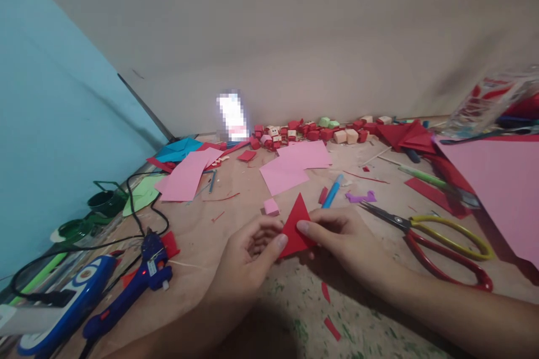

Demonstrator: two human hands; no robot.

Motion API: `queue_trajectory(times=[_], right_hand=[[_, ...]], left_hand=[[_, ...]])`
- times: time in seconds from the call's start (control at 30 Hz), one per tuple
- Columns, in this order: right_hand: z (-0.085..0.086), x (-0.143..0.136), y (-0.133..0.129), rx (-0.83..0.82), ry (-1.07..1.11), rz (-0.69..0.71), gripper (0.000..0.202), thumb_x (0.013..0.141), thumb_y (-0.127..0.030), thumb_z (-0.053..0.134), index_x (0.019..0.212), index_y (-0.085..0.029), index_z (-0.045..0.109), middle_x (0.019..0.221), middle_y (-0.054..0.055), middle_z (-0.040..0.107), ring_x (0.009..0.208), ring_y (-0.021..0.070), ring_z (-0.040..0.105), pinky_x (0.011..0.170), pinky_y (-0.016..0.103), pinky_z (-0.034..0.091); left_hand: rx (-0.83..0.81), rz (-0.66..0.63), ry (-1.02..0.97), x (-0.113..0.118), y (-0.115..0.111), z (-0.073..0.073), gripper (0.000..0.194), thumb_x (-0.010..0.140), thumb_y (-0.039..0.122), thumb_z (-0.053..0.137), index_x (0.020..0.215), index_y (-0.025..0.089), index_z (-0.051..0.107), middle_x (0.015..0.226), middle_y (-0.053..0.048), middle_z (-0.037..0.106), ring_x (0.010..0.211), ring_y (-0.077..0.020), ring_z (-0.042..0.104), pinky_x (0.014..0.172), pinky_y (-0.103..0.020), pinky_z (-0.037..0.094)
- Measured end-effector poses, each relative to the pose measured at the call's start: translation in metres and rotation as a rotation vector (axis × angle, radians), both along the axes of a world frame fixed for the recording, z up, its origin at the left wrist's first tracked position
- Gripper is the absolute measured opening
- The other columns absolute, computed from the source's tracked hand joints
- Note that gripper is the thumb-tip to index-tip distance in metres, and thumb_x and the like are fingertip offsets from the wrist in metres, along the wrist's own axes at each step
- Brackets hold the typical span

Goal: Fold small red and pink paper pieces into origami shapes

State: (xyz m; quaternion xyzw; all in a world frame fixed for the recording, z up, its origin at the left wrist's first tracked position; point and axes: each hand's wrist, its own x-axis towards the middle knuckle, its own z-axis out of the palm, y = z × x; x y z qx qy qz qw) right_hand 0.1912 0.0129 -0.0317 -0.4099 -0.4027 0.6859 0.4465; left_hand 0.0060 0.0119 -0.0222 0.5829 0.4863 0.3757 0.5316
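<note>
Between my two hands is a small red paper triangle (pixel 297 223), its point facing away from me. My left hand (pixel 256 247) pinches its lower left corner with the thumb on top. On the right side, my right hand (pixel 334 230) grips the paper between thumb and fingers. A small pink paper cube (pixel 271 207) lies just beyond my left fingertips. Past my right hand are a blue pen (pixel 333 190) and a purple paper piece (pixel 361 197). Scissors (pixel 406 224) with one yellow and one red handle lie right of my right hand.
A blue glue gun (pixel 149 266) with a lit red light and its black cable lie at left, beside a blue-and-white power strip (pixel 69 308). Pink sheets (pixel 286 171) and several small paper cubes (pixel 314 133) lie toward the wall. A glowing phone (pixel 233 116) leans there.
</note>
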Motion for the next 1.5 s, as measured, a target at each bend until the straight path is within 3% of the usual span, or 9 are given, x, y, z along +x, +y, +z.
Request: queue_trajectory(times=[0.1,0.23,0.4,0.57,0.67,0.77,1.03,1.33,1.5], right_hand=[[-0.0029,-0.0002,0.0005,-0.005,-0.089,-0.025,0.04,0.086,-0.049,0.075,0.064,-0.017,0.064,0.06,-0.001,0.056,0.052,0.0111,0.048,0.051,0.026,0.035],[-0.0026,-0.0004,-0.0003,-0.022,-0.044,0.06,0.039,0.087,-0.05,0.075,0.069,-0.018,0.064,0.058,-0.003,0.054,0.052,0.0109,0.047,0.051,0.026,0.035],[0.0013,0.0021,0.0002,0.069,0.046,0.088,0.037,0.088,-0.052,0.074,0.076,-0.017,0.071,0.063,-0.001,0.057,0.058,0.0117,0.05,0.059,0.028,0.041],[0.0051,0.0072,0.0027,0.212,-0.021,0.125,0.028,0.084,-0.044,0.081,0.087,-0.016,0.078,0.09,0.007,0.071,0.081,0.0156,0.06,0.076,0.03,0.047],[0.0037,0.0069,0.0021,0.171,0.024,0.131,0.033,0.085,-0.048,0.079,0.087,-0.015,0.078,0.079,0.004,0.068,0.069,0.0139,0.057,0.068,0.029,0.047],[0.0018,0.0055,0.002,0.124,0.054,0.081,0.039,0.085,-0.053,0.077,0.087,-0.014,0.078,0.068,0.002,0.063,0.061,0.0129,0.054,0.064,0.03,0.048],[0.0031,0.0045,0.006,0.154,-0.107,0.075,0.053,0.074,-0.044,0.088,0.121,-0.022,0.074,0.095,0.007,0.076,0.083,0.0218,0.068,0.078,0.038,0.053],[0.0024,0.006,0.0058,0.166,-0.111,0.15,0.056,0.078,-0.04,0.086,0.129,-0.023,0.072,0.093,0.006,0.076,0.083,0.023,0.069,0.077,0.038,0.053],[0.0018,0.0071,0.0065,0.153,-0.029,0.122,0.047,0.081,-0.037,0.084,0.124,-0.022,0.074,0.104,0.009,0.075,0.088,0.0222,0.068,0.079,0.036,0.052]], left_hand=[[0.259,0.034,0.123,-0.0032,-0.0025,-0.0011,0.029,0.084,0.024,0.073,0.112,0.022,0.065,0.118,-0.008,0.066,0.1,-0.0189,0.064,0.081,-0.028,0.053],[0.408,-0.079,0.196,-0.0055,-0.0029,-0.0036,0.026,0.083,0.016,0.074,0.108,0.025,0.07,0.12,-0.006,0.059,0.113,-0.021,0.059,0.091,-0.029,0.052],[0.462,-0.054,0.216,-0.004,-0.0008,-0.006,0.031,0.084,0.011,0.072,0.111,0.026,0.067,0.111,-0.003,0.063,0.098,-0.0163,0.061,0.083,-0.026,0.051],[0.469,-0.015,0.183,-0.0044,-0.0024,-0.0078,0.018,0.084,0.011,0.071,0.096,0.022,0.064,0.104,-0.002,0.063,0.096,-0.016,0.062,0.081,-0.025,0.049],[0.472,-0.008,0.163,-0.0042,-0.0028,-0.0066,0.012,0.084,0.014,0.072,0.09,0.021,0.065,0.104,-0.003,0.064,0.099,-0.0165,0.063,0.084,-0.026,0.05],[0.382,0.019,0.135,-0.0038,-0.0014,-0.0049,0.002,0.089,0.021,0.067,0.088,0.02,0.066,0.11,-0.006,0.068,0.1,-0.0181,0.066,0.074,-0.024,0.051],[0.286,-0.002,0.047,-0.0008,0.0022,-0.0063,0.009,0.085,0.025,0.073,0.081,0.017,0.069,0.108,-0.008,0.066,0.1,-0.0199,0.067,0.07,-0.023,0.052],[0.237,-0.029,-0.057,0.002,0.0024,-0.0035,0.012,0.077,0.018,0.081,0.073,0.018,0.07,0.102,-0.004,0.065,0.098,-0.0172,0.067,0.08,-0.023,0.054],[0.176,-0.027,-0.056,0.0015,0.0015,-0.0039,0.007,0.08,0.02,0.076,0.085,0.017,0.071,0.099,-0.006,0.067,0.091,-0.0186,0.067,0.074,-0.026,0.054]])
